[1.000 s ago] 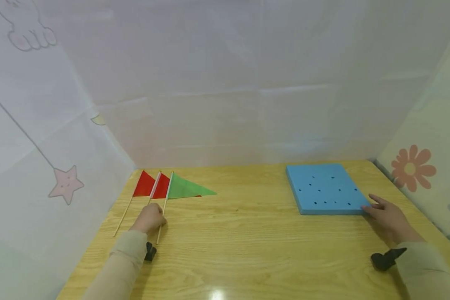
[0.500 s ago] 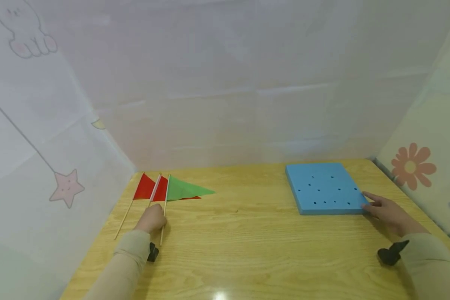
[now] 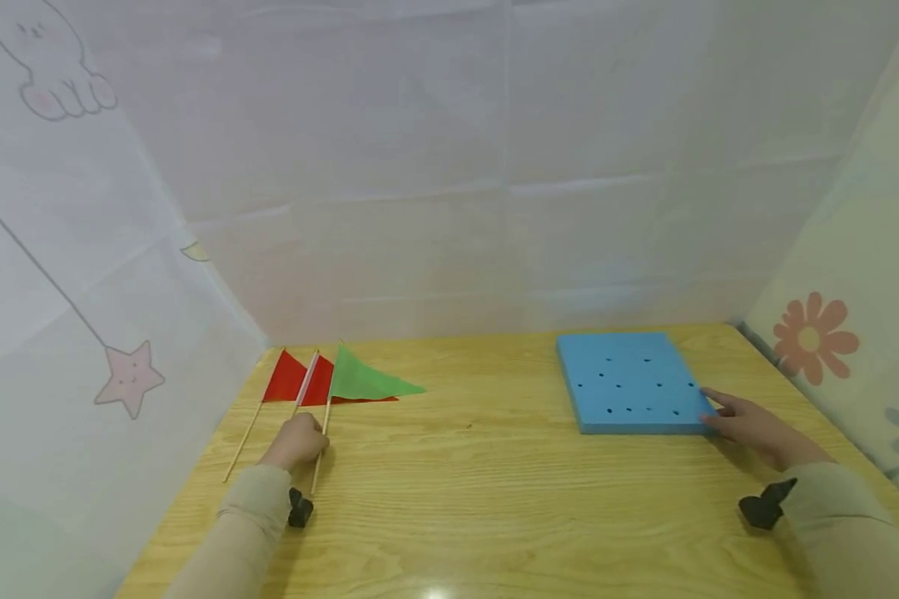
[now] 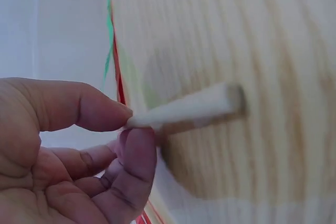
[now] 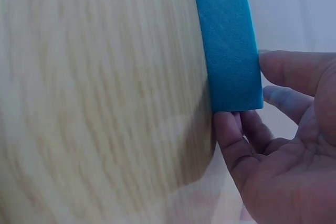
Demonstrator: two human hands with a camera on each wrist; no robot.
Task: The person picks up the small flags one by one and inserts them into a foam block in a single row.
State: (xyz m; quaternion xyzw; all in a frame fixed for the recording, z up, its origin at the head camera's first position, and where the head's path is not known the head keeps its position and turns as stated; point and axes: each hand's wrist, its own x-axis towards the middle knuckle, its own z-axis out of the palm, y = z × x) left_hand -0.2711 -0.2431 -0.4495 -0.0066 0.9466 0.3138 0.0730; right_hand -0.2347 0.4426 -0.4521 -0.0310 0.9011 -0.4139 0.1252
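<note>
Now the left hand [image 3: 295,441] had the green pennant flag [image 3: 358,376] pinched by its stick [image 4: 189,106], pointing away across the worktop's left [image 3: 464,491]; well apart rightward, the right hand [image 3: 757,428] touched the holed blue board's near corner [image 3: 637,372], fingers loose.

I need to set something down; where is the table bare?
The broad middle of the wooden table, between green flag and blue board, is bare, as is the nearer stretch between the sleeves. Crowded: the left, where the left hand pinches the green flag's stick beside two red flags, and the board's near right corner, where the right hand touches.
</note>
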